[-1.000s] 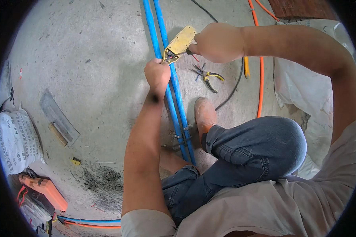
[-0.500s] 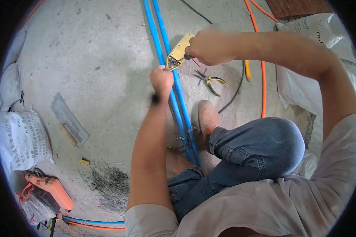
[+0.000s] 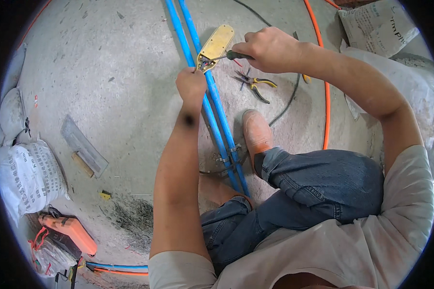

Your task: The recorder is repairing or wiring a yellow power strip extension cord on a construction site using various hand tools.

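My left hand [image 3: 191, 85] is closed on the near end of a long yellow housing [image 3: 219, 42] with rounded ends. Small wires and metal parts show in the housing's open near end, just beyond my fingers. A screwdriver [image 3: 236, 55] with a dark handle is gripped in my right hand [image 3: 274, 49], to the right of the housing. Its thin shaft points left, and its tip is at those wires; whether it sits on a screw is too small to tell. Two blue conduits [image 3: 218, 113] run beneath the housing and my left hand.
Yellow-and-black pliers [image 3: 258, 86] lie on the floor beyond my right shoe [image 3: 257, 130]. An orange conduit [image 3: 326, 106] and a dark cable [image 3: 290, 98] are to the right. Leftward are a trowel [image 3: 84, 147], a white sack [image 3: 31, 176] and an orange case [image 3: 72, 231].
My right hand has moved off the housing toward the right, so more of the housing and the screwdriver shows. The screwdriver's tip stays at the wires. The whole view has shifted slightly.
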Demonstrator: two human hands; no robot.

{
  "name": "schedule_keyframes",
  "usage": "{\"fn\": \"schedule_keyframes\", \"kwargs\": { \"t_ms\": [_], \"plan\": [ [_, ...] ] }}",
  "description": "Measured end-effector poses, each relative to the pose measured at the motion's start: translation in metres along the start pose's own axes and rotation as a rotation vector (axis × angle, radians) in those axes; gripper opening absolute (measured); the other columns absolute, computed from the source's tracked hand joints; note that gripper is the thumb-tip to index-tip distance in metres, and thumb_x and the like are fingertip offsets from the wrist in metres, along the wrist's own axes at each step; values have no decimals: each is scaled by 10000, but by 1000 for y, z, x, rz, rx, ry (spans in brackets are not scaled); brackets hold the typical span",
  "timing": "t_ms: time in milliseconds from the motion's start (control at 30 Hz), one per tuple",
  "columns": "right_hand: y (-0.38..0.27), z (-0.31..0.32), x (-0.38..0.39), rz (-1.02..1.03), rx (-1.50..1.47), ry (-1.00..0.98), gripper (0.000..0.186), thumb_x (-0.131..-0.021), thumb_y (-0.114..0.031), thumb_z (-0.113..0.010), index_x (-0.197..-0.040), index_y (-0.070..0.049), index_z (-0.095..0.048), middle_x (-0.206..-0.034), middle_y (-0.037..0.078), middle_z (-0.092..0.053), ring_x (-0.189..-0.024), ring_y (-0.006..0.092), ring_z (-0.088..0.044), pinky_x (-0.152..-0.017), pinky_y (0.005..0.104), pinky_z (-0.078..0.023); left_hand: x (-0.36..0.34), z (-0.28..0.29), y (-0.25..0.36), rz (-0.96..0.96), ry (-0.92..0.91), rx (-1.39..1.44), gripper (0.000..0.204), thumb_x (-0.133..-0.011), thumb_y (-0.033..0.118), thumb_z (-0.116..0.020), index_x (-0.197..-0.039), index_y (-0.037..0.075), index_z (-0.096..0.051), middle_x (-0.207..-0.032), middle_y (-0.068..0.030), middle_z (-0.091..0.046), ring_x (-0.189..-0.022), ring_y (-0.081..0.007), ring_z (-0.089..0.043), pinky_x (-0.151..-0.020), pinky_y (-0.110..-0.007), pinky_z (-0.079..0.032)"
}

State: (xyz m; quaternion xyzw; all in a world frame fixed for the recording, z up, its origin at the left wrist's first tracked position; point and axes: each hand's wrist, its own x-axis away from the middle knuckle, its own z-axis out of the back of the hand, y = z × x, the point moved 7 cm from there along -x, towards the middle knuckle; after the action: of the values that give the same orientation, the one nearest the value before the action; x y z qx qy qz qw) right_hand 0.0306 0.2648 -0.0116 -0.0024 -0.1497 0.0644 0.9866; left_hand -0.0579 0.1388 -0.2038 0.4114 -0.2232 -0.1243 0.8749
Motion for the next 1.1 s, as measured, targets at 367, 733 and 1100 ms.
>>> {"fn": "schedule_keyframes", "kwargs": {
  "t_ms": [367,733,1100],
  "plan": [
    [9,-2,-6,-49,-16,10,354,-759,-84,-637,-1113,-106,-634,-814,107,-626,-738,293,-645,-693,398,-532,-7,-6,-12,3,-43,-74,260,-770,228,-587,-743,-1,-707,-623,-168,-649,-642,-294,-659,-650,-408,-495],
    [-2,1,-18,75,136,-19,325,-771,-72,-638,-1094,-104,-631,-754,122,-584,-696,280,-645,-626,377,-527,-12,-16,-32,-40,-211,144,292,-819,229,-608,-752,-50,-662,-631,-108,-606,-589,-178,-552,-571,-342,-407],
    [2,5,-13,21,70,-26,233,-798,-90,-596,-1020,-95,-669,-796,153,-666,-765,324,-676,-686,414,-547,-11,-16,-22,-113,-266,101,291,-847,230,-586,-782,-39,-675,-643,-121,-600,-589,-195,-541,-578,-363,-401]
  ]
}}
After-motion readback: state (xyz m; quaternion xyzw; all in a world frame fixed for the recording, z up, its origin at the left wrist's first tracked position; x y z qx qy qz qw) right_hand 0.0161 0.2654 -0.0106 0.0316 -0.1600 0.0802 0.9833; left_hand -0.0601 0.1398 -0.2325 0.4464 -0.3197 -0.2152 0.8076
